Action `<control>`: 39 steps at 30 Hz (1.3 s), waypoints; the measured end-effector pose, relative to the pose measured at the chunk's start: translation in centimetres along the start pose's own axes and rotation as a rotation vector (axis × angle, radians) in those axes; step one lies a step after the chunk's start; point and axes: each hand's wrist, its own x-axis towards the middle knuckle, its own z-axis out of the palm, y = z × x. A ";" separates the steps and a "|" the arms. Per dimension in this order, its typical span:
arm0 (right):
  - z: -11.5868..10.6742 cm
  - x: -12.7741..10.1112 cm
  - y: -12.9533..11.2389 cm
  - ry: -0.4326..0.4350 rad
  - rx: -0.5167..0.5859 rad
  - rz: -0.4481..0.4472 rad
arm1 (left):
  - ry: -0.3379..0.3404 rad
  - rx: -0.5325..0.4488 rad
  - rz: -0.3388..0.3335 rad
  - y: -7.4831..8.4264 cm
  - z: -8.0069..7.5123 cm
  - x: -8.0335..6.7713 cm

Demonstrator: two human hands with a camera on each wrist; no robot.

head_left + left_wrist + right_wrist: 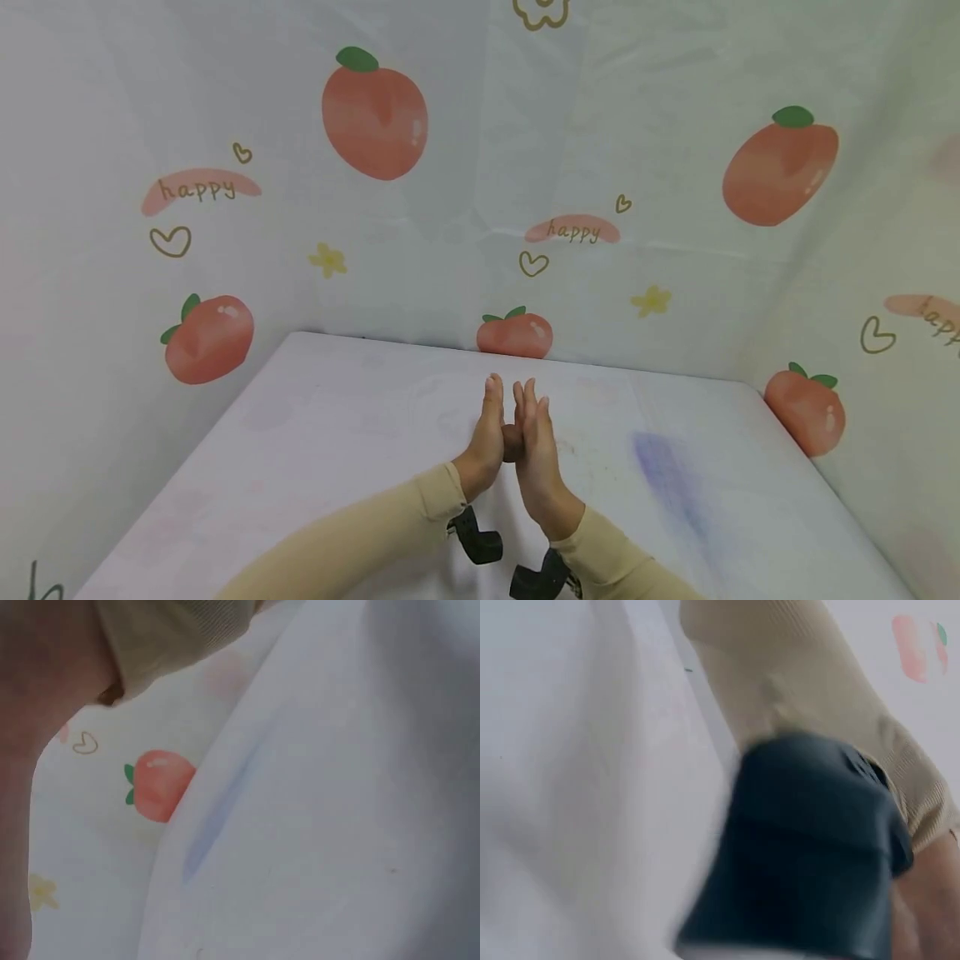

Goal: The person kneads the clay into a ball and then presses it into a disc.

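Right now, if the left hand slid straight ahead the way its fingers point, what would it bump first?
Probably the peach-print curtain behind the table. The left hand has only bare tabletop ahead, though depth is unclear.

Table (315, 433): bare surface on every side of the hands (513, 442); printed curtain walls (465, 208) close its far, left and right edges.

Bare hands: two, left hand (486, 437), right hand (536, 454). Beige knit sleeves (360, 537): two. Black wrist-mounted camera units (474, 537): two. White table (300, 433): one. Printed peaches (375, 117) on backdrop: six, possibly more off-frame.
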 end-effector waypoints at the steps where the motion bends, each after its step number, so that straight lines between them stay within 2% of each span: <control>1: 0.1 -0.1 0.0 -0.005 -0.002 -0.012 | 0.007 -0.004 -0.002 0.1 -0.1 0.1; 8: 0.9 -0.9 0.2 -0.073 0.000 -0.036 | 0.041 0.000 -0.143 0.6 -1.1 0.8; 11: 1.3 -0.8 0.2 -0.085 0.007 -0.042 | 0.002 -0.009 -0.166 0.7 -1.5 0.7; 14: 1.3 -0.3 0.3 -0.074 0.002 -0.054 | -0.026 0.029 -0.178 0.8 -1.6 0.4; 17: 1.0 0.3 0.5 -0.048 -0.011 -0.036 | -0.044 0.052 -0.121 0.7 -1.2 -0.5; 21: 0.5 1.3 0.7 -0.029 -0.030 0.010 | -0.053 0.111 0.008 0.4 -0.4 -1.7; 24: 0.2 2.0 0.8 -0.028 -0.033 0.035 | -0.061 0.154 0.067 0.2 -0.2 -2.2; 27: -0.2 2.6 0.7 0.005 -0.016 0.039 | -0.074 0.203 0.094 0.2 -0.1 -2.7; 31: -0.9 3.7 0.5 0.092 0.015 0.045 | -0.127 0.251 0.135 0.4 -0.1 -3.5; 36: -1.8 4.8 0.4 0.142 0.081 0.110 | -0.204 0.227 0.172 0.8 0.3 -4.5; 39: -1.8 4.3 0.4 0.117 0.078 0.167 | -0.183 0.197 0.151 0.8 0.5 -4.4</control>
